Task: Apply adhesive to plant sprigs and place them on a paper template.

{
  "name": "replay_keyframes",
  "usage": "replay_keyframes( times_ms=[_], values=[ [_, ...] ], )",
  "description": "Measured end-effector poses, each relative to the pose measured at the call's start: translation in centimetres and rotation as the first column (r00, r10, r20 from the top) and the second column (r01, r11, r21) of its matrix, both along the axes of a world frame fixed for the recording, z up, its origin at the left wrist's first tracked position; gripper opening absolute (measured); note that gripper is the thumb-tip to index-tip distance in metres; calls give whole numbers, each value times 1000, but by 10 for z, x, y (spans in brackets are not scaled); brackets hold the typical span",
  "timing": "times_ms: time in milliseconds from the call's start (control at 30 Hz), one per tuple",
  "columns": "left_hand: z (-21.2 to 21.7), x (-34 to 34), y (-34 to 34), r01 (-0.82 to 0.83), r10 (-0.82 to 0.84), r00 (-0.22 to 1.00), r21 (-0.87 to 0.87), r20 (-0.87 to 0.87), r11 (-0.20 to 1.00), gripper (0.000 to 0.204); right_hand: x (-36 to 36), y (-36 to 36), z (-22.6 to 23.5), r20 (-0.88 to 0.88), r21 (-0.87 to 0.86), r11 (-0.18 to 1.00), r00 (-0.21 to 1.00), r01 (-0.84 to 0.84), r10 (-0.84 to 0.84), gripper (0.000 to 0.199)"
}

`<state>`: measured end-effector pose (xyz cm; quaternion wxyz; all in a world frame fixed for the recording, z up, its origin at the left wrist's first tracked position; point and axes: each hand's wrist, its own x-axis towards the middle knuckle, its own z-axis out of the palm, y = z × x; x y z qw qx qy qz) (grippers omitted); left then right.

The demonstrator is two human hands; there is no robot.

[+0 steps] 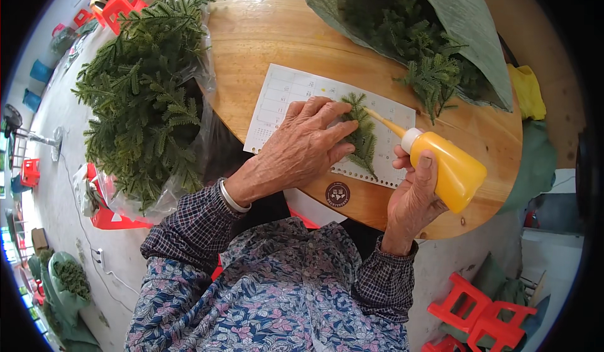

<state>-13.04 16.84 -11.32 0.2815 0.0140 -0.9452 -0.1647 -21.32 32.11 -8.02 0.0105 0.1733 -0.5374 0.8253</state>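
A small green needle sprig (363, 141), like fir, lies on a printed calendar sheet (267, 110) with punched holes along one edge. My left hand (299, 141) lies over the sheet, its thumb and fingertips holding the sprig's left edge. In my right hand (415, 198) is a yellow squeeze bottle (454, 173) with a white collar, tilted so its long yellow nozzle points up and left. The nozzle tip is at the sprig's upper right side; whether it touches the needles, I cannot tell.
A clear plastic bag heaped with green branches (141, 110) stands left of the round wooden table (245, 50). At the table's far right, an open green woven sack (469, 12) spills more branches (434, 75). A yellow cloth (527, 94) hangs beyond. Red stools (462, 301) stand lower right.
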Motion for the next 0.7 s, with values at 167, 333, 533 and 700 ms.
replay_keyframes(
  times_ms=[167,333,533,700],
  values=[
    [-9,-16,47,-13,12,1000,17,24,1000,32,-16,47,-10,-11,16,1000,1000,-5,5,29],
    [-19,-34,95,-20,18,999,31,37,999,32,-33,96,-22,-10,23,1000,1000,-7,7,30],
    [-33,-57,155,-13,13,1000,25,25,1000,32,-51,159,-33,-21,39,999,999,37,-36,29],
    [-46,-75,209,-30,30,1000,3,-10,1000,29,-71,213,-45,-10,61,998,1000,25,-24,28]
  ],
)
